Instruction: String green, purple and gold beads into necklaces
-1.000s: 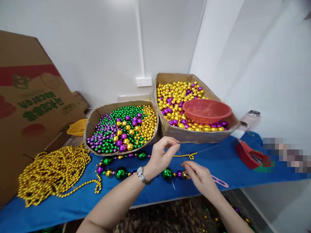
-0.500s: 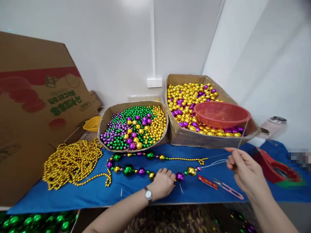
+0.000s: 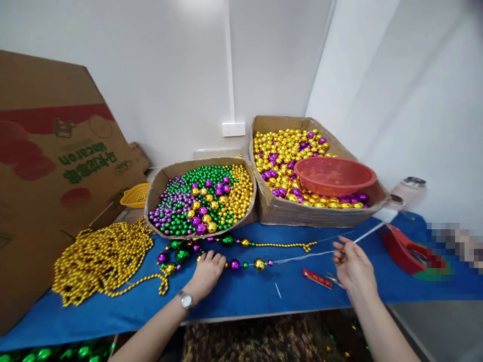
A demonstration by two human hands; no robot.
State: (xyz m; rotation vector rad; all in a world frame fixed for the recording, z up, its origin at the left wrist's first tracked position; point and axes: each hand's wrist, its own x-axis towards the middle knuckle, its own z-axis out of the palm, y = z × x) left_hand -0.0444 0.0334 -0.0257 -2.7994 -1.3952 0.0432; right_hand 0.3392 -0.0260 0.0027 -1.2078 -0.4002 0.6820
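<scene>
- Head view: the bead box (image 3: 160, 181), full of small beads (image 3: 199, 176) with some larger ones on top, stands on the blue cloth (image 3: 249, 301) and serves as the landmark.
- The bead string (image 3: 234, 264) lies in front of the bead box; from its end, to the right, comes white thread (image 3: 305, 257).
- In front of the bead box, the left hand (image 3: 208, 274) lies over the bead string, fingers bent down; its back hides whether they pinch anything, so I cannot tell.
- Well to the right of the bead box, the right hand (image 3: 350, 264) has half-curled fingers; the thread runs to them, but I cannot tell whether they grip it.
- The step in hand looks like straightening the thread, the left hand steadying the beads.
- The next move probably calls for light, even tension, with the beads held back from the open end.
- Right of the bead box, the large box (image 3: 302, 215) carries a red bowl (image 3: 328, 190); left of it is a heap of gold chain (image 3: 101, 261).
</scene>
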